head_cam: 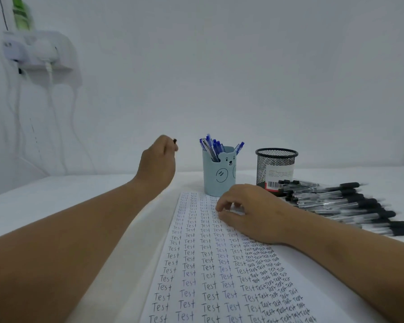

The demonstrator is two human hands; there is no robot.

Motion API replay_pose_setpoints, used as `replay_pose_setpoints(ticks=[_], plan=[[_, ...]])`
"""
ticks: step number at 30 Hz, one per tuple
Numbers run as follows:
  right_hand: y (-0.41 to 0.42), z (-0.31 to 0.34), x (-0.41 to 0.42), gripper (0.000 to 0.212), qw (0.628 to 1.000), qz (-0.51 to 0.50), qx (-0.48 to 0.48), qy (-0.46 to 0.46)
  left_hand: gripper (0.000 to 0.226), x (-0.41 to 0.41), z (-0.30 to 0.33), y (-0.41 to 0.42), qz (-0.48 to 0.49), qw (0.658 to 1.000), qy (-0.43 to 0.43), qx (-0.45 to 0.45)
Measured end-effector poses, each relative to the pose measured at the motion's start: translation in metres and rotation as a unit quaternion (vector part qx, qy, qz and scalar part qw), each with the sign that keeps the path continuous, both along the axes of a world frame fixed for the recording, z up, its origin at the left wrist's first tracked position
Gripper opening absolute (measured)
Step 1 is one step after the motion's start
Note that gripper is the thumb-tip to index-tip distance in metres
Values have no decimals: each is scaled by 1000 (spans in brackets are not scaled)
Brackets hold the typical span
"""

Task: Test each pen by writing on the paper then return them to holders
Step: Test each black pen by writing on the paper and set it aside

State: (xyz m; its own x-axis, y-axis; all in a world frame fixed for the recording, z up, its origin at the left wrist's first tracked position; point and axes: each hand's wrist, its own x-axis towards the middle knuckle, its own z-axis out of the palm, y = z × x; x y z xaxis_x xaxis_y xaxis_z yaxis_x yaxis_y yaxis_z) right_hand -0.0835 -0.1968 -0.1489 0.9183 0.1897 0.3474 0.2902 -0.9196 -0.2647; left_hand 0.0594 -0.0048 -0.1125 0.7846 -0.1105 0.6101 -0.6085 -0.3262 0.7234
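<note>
Our left hand [158,159] grips a black-capped pen [175,141] raised near the table's [56,190] far edge; our right hand [250,212], fingers relaxed, rests on the white written-over paper [196,264]. Next, we judge: the black mesh holder [275,166].

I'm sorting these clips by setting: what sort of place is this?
Probably a home or office desk against a plain wall: a sheet of paper filled with "Test", a blue bear pen holder, a mesh holder, and a wall socket with plugs.
</note>
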Motion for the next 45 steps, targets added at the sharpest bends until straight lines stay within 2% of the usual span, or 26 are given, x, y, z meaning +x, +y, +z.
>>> replay_pose_setpoints(ticks=[1, 3, 6, 8, 12, 14, 16, 19, 21, 25, 27, 28, 29, 31, 33, 38, 43, 45], plan=[[-1, 1, -2, 20, 1000, 0, 4, 1, 28, -13, 10, -5, -45, 991, 73, -98], [-3, 2, -5, 23, 1000, -4, 22, 8, 34, -36, 25, -8, -146, 939, 201, -239], [-7, 2, -9, 24, 998, -9, 55, 11, 36, -61, 29, -7, -245, 864, 293, -329], [-10, 2, -13, 23, 997, -16, 80, -11, 31, -74, 24, -7, -285, 830, 319, -358], [-11, 6, -27, 15, 975, -17, 216, -55, 13, -94, 18, -10, -337, 799, 328, -375], [-10, 8, -33, 15, 963, 15, 265, -53, 16, -101, 15, -14, -355, 780, 327, -399], [-7, 9, -38, 21, 961, 44, 267, -48, 22, -107, 12, -22, -372, 757, 327, -426], [-4, 9, -41, 17, 968, 54, 242, -32, 23, -115, 11, -32, -401, 732, 323, -446], [-4, 9, -40, 12, 973, 42, 224, -42, 30, -117, 11, -35, -405, 751, 314, -416], [-14, 12, -33, 14, 972, -16, 221, -79, 48, -106, 7, -31, -344, 871, 251, -243], [-21, 14, -31, 19, 966, -54, 236, -89, 53, -98, -1, -25, -288, 927, 216, -102], [-23, 15, -30, 16, 960, -66, 258, -84, 44, -96, -7, -22, -257, 948, 189, 3], [-24, 15, -30, 12, 952, -70, 289, -73, 32, -93, -13, -18, -226, 954, 157, 117], [-26, 15, -29, 6, 934, -78, 346, -44, 17, -87, -20, -13, -179, 928, 110, 308], [-27, 13, -28, 5, 924, -90, 372, -19, 20, -85, -20, -10, -154, 902, 99, 392], [-25, 12, -28, 6, 923, -124, 363, 13, 23, -82, -17, -7, -162, 903, 111, 383], [-26, 12, -25, 15, 965, -159, 210, -12, 24, -76, -20, -6, -168, 906, 111, 373], [-24, 12, -26, 15, 969, -163, 183, -15, 24, -77, -20, -6, -171, 905, 114, 372]])
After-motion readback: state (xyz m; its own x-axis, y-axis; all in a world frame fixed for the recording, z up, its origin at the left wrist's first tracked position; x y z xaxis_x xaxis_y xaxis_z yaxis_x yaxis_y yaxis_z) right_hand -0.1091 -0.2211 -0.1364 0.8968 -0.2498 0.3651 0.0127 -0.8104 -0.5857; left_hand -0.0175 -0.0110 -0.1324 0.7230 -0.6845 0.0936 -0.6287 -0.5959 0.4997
